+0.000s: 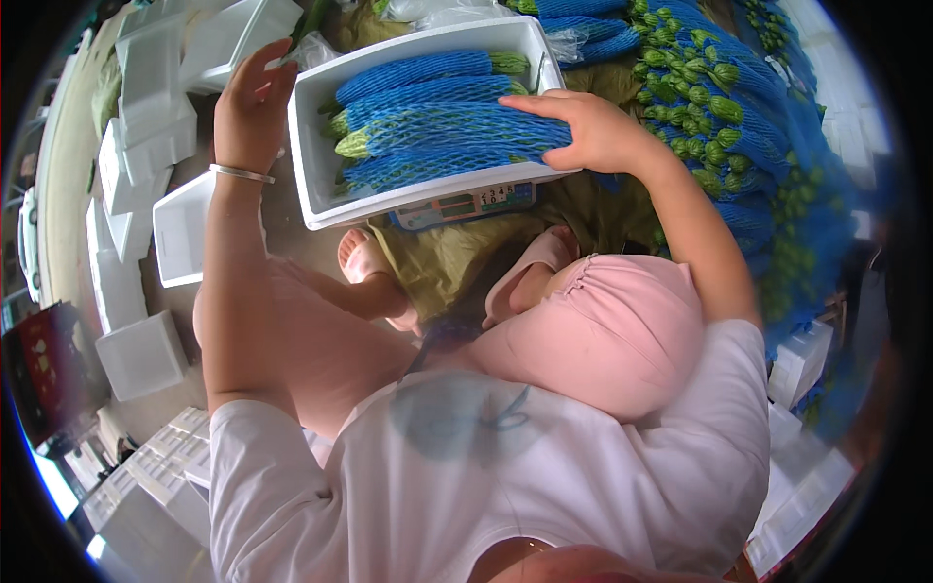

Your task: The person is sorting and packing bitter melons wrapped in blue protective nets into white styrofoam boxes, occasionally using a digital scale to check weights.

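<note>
Long green vegetables in blue mesh sleeves (428, 92) lie side by side in a white foam box (299, 175), their pale green tips showing; their exact kind I cannot make out. The end of one mesh-sleeved vegetable (462, 129) sits in my right hand (607, 136), at the box's right side. My index finger stretches along its upper edge and my thumb is below; the other fingers are hidden. Just outside the left rim, my left hand (255, 102) is raised with fingers apart and a little bent, holding nothing. The box rests on a scale (466, 206).
More blue-netted vegetables (695, 97) are heaped at the right, with bunched green tips. White foam boxes and lids (146, 126) stand stacked along the left. Brownish-green sheeting (428, 257) lies under the scale, close to my feet. Clear plastic bags (442, 12) are behind the box.
</note>
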Motion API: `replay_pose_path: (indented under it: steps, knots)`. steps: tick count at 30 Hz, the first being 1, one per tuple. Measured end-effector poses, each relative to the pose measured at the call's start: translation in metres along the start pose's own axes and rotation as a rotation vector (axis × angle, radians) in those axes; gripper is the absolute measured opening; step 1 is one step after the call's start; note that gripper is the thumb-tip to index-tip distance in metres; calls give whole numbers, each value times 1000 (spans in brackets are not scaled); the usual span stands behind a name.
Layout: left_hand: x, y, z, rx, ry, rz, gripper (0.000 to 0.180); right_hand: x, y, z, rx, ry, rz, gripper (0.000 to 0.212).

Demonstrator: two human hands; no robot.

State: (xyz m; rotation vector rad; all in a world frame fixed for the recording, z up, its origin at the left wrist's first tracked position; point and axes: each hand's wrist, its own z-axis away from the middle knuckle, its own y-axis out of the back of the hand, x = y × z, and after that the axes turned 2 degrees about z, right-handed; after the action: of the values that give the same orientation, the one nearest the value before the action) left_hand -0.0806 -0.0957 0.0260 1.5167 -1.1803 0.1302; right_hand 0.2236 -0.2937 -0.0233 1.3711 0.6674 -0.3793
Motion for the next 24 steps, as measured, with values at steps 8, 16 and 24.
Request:
replay_pose_path:
  steps: [8,16,24]
  knots:
    - [-15,2,1,-116,-29,25,32,62,-76,-64,-96,109,450,67]
    - [-40,-15,15,-252,-154,-283,42,-1,19,-32,44,-131,47,37]
    - [-37,-79,49,-457,-293,-504,64,11,6,-37,-166,-211,293,29]
